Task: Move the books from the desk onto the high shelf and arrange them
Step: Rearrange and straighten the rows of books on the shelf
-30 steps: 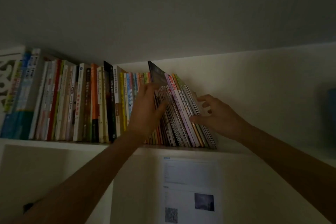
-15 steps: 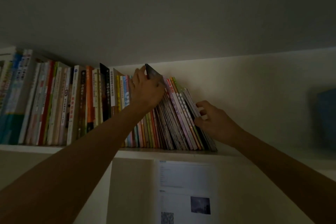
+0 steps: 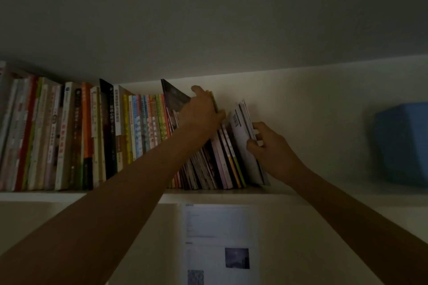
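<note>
A long row of upright books (image 3: 69,136) fills the left part of the high white shelf (image 3: 41,195). At the row's right end a bunch of thin booklets (image 3: 208,166) leans to the left. My left hand (image 3: 201,113) reaches over their tops and grips several of them, fingers curled behind. A gap has opened to the right of that hand. Right of the gap, my right hand (image 3: 266,146) pinches the outer edge of the last few thin white booklets (image 3: 243,136), which also lean left. A dark booklet (image 3: 172,97) sticks up highest.
A blue box-like object (image 3: 403,143) stands on the shelf at the far right, with bare shelf between it and the books. The ceiling is close above the book tops. A printed sheet (image 3: 217,243) hangs on the wall below the shelf.
My left hand slid right along the booklet tops and now holds a group of them. My right hand drew the last few booklets away, opening a gap in the bunch.
</note>
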